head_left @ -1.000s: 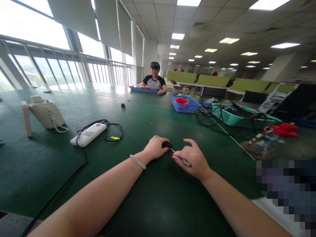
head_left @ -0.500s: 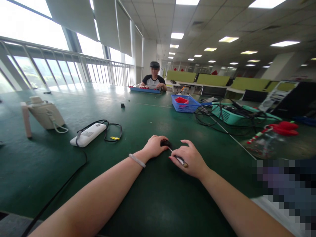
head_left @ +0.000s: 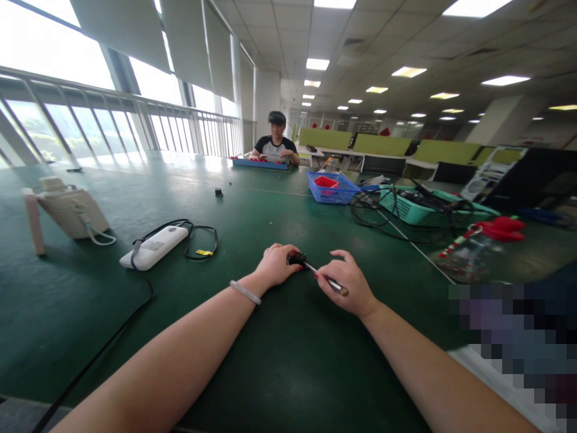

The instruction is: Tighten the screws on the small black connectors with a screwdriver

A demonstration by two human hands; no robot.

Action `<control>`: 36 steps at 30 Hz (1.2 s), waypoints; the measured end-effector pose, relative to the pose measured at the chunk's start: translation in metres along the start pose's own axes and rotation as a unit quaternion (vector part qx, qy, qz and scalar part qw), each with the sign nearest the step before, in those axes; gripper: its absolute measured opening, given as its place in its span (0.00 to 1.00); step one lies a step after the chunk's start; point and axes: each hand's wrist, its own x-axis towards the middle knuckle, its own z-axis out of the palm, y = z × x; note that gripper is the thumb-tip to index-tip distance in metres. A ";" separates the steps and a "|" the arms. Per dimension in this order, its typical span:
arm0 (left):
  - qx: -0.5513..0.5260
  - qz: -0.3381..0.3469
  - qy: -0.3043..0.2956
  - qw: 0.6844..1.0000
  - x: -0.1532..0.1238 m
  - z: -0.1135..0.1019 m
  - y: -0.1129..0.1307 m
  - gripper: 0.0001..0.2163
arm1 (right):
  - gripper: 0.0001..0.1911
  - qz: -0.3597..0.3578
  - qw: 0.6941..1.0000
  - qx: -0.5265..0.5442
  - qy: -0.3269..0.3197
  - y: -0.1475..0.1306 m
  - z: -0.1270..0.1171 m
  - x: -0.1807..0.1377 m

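Observation:
My left hand (head_left: 276, 265) rests on the green table with its fingers closed around a small black part (head_left: 296, 259). What this part is, I cannot make out, since the fingers cover some of it. Between the thumb and fingers of my right hand (head_left: 347, 282) is a slim screwdriver (head_left: 332, 285) with a thin metal shaft, a dark handle and a tan end. Its shaft points left, and the tip meets or nearly meets the black part. The index finger of this hand stands raised.
Left on the green table (head_left: 252, 216) are a white power bank-like device (head_left: 154, 247) with black cable and a beige bottle (head_left: 74, 207). To the right stand a blue basket (head_left: 333, 193), a teal basket (head_left: 406, 207) with cables and a red-lidded clear bottle (head_left: 478, 255). A person (head_left: 274, 144) sits opposite.
The view has turned slightly right. My right hand sits a little farther from my left, and more of the screwdriver's shaft shows. Both hands keep their hold.

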 end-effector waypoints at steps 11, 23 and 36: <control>-0.006 -0.011 -0.012 1.000 0.000 -0.001 -0.002 0.17 | 0.13 0.160 0.975 0.139 0.060 0.017 0.006 -0.007; -0.012 -0.002 -0.031 0.999 -0.001 -0.004 -0.001 0.17 | 0.16 0.326 0.854 0.400 0.061 0.038 0.010 -0.014; -0.015 -0.004 -0.035 0.999 -0.002 -0.004 -0.001 0.17 | 0.14 0.336 0.826 0.436 0.121 0.046 0.011 -0.016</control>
